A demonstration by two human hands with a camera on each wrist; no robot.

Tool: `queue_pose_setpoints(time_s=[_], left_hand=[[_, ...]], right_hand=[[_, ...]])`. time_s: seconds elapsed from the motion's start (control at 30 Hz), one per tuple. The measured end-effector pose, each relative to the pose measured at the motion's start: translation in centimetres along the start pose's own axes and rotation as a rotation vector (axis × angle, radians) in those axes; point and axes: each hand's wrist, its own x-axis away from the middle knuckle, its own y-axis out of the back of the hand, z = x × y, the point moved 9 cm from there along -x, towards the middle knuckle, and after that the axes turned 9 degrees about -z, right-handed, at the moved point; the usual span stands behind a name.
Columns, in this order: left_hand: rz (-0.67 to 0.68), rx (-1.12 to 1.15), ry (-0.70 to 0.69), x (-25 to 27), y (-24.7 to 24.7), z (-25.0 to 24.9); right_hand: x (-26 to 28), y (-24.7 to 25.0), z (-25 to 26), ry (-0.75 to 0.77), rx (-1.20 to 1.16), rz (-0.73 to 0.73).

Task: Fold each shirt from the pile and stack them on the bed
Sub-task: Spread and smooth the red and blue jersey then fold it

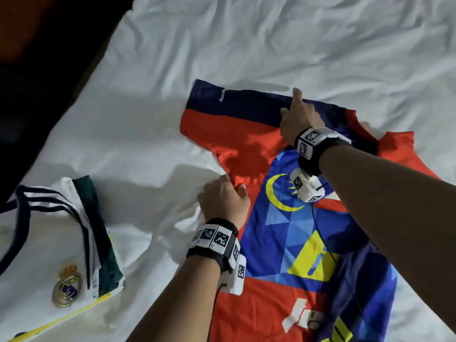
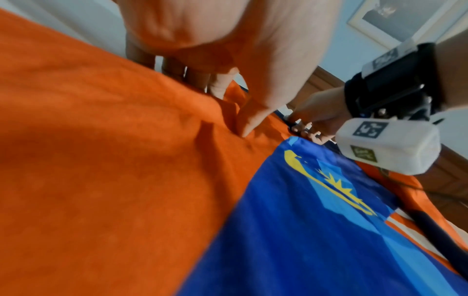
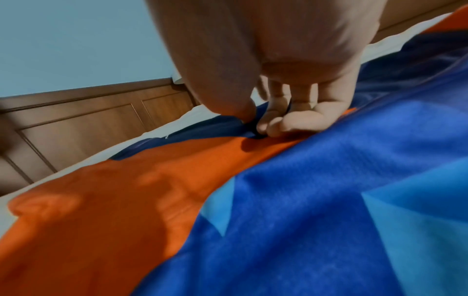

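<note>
An orange jersey [image 1: 237, 149] with a blue patterned front and navy sleeve bands lies spread face up on the white bed sheet [image 1: 271, 45]. My left hand [image 1: 224, 196] is at the jersey's left side, just under the sleeve. In the left wrist view its thumb [image 2: 244, 128] presses a small fold of orange cloth [image 2: 126, 180] against the curled fingers. My right hand [image 1: 296, 114] is at the shoulder beside the navy band, index finger stretched out. In the right wrist view that hand [image 3: 255, 124] pinches navy cloth between thumb and curled fingers.
A stack of folded shirts sits at the lower left, a white jersey with a crest [image 1: 49, 255] on top of a dark green one [image 1: 106, 243]. The bed's edge runs along the dark upper left. A wooden headboard [image 3: 76, 124] stands beyond the sheet.
</note>
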Motion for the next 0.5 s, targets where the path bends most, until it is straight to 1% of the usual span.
queue_pose_setpoints(time_s=[0.1, 0.17, 0.27, 0.37, 0.43, 0.5], left_hand=[[-0.018, 0.074, -0.029, 0.3, 1.0, 0.0], [-0.057, 0.113, -0.066, 0.8, 2.2, -0.5], [-0.182, 0.190, -0.124, 2.6, 4.3, -1.3], [-0.295, 0.226, -0.211, 5.4, 5.6, -2.9], [-0.288, 0.222, -0.274, 7.3, 5.5, -4.5], [-0.240, 0.219, -0.336, 9.2, 4.6, -6.3]], right_hand=[[-0.5, 0.2, -0.2, -0.005, -0.020, -0.027], [-0.5, 1.1, -0.3, 0.001, -0.049, -0.062], [-0.1, 3.2, -0.1, 0.034, -0.095, -0.117], [0.5, 5.9, -0.2, 0.076, -0.066, -0.136], [0.8, 7.4, -0.7, 0.098, -0.023, -0.125], [0.8, 8.9, -1.4, 0.111, 0.032, -0.117]])
